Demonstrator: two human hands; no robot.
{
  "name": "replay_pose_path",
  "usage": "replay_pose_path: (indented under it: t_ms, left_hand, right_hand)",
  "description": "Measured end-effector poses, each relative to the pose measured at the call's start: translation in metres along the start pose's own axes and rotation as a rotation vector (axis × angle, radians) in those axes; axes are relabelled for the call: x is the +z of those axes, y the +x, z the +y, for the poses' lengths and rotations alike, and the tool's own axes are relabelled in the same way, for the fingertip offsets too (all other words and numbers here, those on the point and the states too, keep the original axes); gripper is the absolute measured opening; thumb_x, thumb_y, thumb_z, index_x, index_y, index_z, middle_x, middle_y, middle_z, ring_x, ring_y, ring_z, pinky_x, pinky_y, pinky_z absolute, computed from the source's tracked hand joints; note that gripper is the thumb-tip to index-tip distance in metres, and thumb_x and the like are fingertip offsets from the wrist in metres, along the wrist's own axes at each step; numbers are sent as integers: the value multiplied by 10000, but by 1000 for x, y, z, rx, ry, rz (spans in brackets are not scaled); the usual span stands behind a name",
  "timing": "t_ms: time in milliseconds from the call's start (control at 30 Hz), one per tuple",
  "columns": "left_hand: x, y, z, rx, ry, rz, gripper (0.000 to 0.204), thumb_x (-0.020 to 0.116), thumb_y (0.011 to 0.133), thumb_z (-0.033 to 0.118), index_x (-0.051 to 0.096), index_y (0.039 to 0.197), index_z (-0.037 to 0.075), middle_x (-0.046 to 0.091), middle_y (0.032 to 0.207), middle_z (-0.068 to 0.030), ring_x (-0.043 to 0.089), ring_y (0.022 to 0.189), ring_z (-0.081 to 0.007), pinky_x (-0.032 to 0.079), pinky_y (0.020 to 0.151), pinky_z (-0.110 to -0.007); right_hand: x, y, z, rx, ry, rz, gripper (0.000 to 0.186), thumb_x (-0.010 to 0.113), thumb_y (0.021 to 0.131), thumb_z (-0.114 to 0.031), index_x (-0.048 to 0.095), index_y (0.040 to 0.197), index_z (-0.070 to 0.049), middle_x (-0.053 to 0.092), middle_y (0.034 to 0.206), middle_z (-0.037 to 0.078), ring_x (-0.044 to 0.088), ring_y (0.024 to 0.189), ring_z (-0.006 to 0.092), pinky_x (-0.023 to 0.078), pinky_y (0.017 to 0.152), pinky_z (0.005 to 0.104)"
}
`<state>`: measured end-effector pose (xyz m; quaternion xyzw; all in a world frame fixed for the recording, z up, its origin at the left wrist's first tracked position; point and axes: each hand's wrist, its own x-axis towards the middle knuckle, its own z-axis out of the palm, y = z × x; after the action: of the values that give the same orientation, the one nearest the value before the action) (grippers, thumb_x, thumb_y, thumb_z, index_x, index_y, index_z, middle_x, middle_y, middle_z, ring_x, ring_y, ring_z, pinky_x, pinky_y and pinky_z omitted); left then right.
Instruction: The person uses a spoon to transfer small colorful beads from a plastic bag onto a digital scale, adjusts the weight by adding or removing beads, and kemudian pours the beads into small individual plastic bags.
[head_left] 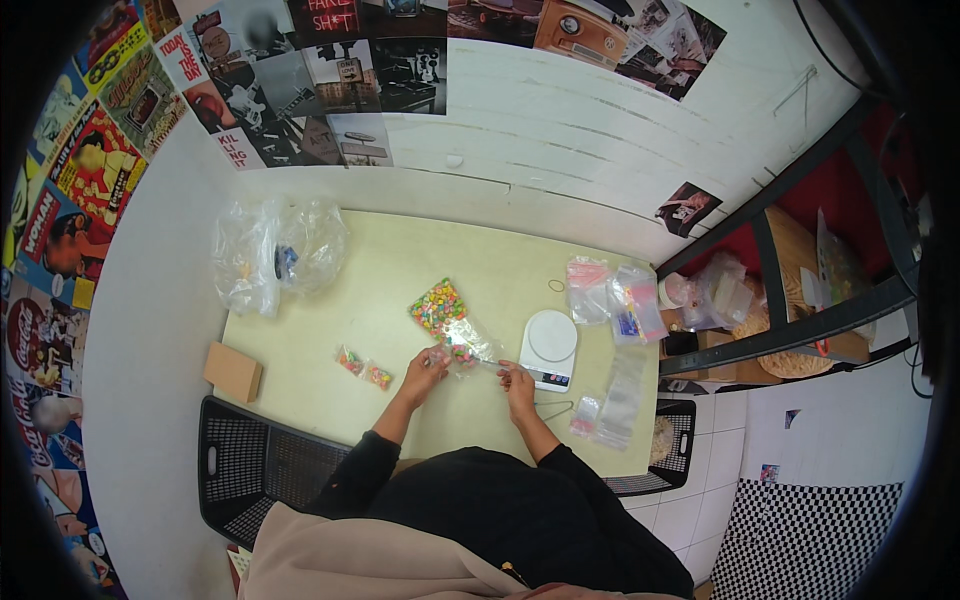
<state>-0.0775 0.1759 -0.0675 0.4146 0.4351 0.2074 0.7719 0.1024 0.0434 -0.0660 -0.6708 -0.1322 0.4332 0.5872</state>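
My left hand (429,368) grips a small clear bag (459,357) with colorful pieces in it. My right hand (512,379), fingers closed, is just right of that bag on a thin, pale item that I cannot make out. Beyond my hands lies a large clear bag (437,305) full of multicolored pieces. Two small filled packets (362,366) lie to the left of my left hand. A white digital scale (550,345) stands beside my right hand, with a thin wire-like tool (556,408) below it.
The pale table (285,370) holds crumpled plastic bags (235,255), a cardboard box (233,371), flat bags (590,290) and clear sleeves (612,410). Black baskets (235,465) sit beside the table. A metal-framed rack (790,255) with stored items stands at right.
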Motion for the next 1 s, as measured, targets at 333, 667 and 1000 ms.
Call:
replay_pose_path:
  t_ms: [333,667,1000]
  left_hand:
    - [3,-20,10,524,617,94,283,767,779,116,576,972,33,590,906,-58,542,778,-137,463,716,-288]
    - [35,-24,51,724,794,24,299,759,757,118,569,965,18,595,918,-142,587,844,-323,480,740,-375]
    - [54,-14,63,743,826,-44,319,742,775,110,573,1030,21,625,952,-149,608,879,-328,483,766,-385]
  right_hand:
    - [-48,-4,-27,-51,-111,92,314,437,990,-258,664,1029,-45,591,737,-8,463,613,56,360,558,208]
    - [-52,-25,-122,-183,-93,59,295,459,961,-221,662,949,-6,543,707,-3,447,591,63,361,549,213]
    - [0,-29,-171,-369,-607,34,291,460,940,-223,668,939,-18,639,691,111,615,664,204,469,632,342]
